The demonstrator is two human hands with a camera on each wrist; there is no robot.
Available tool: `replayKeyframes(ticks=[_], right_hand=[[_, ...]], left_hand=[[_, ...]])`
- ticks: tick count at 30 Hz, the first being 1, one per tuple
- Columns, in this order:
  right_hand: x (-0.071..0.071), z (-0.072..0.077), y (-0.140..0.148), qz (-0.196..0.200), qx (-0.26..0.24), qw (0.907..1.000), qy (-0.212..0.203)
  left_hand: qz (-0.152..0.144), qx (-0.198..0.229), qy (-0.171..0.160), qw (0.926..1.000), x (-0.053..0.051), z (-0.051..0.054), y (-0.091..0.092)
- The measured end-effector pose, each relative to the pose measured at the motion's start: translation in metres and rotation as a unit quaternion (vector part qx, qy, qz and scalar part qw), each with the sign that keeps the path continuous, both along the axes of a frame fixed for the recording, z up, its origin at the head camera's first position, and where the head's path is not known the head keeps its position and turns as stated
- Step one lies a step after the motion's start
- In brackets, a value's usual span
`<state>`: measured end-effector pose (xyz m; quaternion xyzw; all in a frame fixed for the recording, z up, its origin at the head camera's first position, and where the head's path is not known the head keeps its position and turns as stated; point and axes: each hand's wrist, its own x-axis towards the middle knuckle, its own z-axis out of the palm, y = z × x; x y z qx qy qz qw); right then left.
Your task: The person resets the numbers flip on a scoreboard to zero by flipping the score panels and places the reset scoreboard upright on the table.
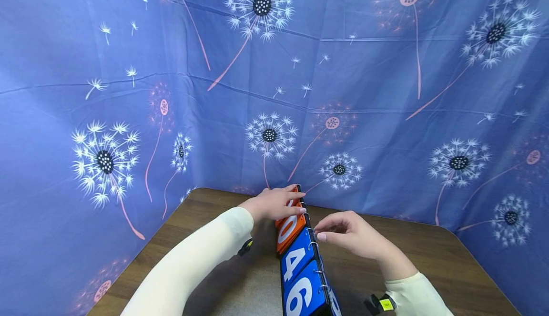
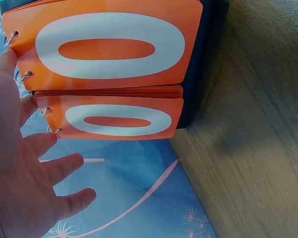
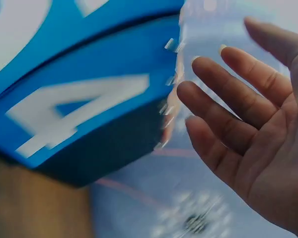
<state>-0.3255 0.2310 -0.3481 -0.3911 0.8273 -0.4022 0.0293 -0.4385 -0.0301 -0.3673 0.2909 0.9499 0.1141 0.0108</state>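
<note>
A tabletop flip scoreboard [image 1: 309,239] stands lengthwise on the table, its cards hung on metal rings along the top edge. Orange cards [image 2: 169,74] reading 0 and 0 are at the far end; blue cards [image 1: 296,259] reading 4 and 6 are nearer. Over the far end lies my left hand [image 1: 274,204], fingers extended across the top edge by the rings. Its wrist view shows the fingers spread, touching the card edges. To the right of the board hovers my right hand [image 1: 351,232], fingers loosely bent, holding nothing. Blurred blue cards [image 3: 89,94] appear beside it in its wrist view.
The brown wooden table [image 1: 407,249] carries the scoreboard. Behind and to both sides hangs a blue cloth [image 1: 369,82] printed with dandelions. Dark straps with yellow tags [image 1: 387,304] are around the wrists.
</note>
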Motion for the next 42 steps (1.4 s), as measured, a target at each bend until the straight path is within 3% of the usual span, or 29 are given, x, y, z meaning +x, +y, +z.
replayKeyframes(ticks=[9,15,20,31,42], right_hand=[[-0.032,-0.071,0.028,-0.018,-0.027,0.9931,-0.113],[-0.037,-0.098,0.031,-0.019,-0.047,0.9823,-0.18],[-0.037,-0.109,0.029,-0.029,-0.05,0.9732,-0.223],[-0.041,-0.119,0.03,-0.071,-0.038,0.9778,-0.194],[-0.046,-0.118,0.04,-0.089,-0.081,0.9756,-0.184]], left_hand=[[0.006,0.017,-0.015,0.9997,0.0,0.005,0.005],[0.012,0.022,-0.021,0.9995,0.005,0.007,0.011],[0.017,0.011,-0.007,0.9998,0.007,0.005,0.013],[0.002,-0.038,0.062,0.9973,0.005,0.004,0.014],[-0.011,-0.019,0.049,0.9986,0.01,0.006,0.016]])
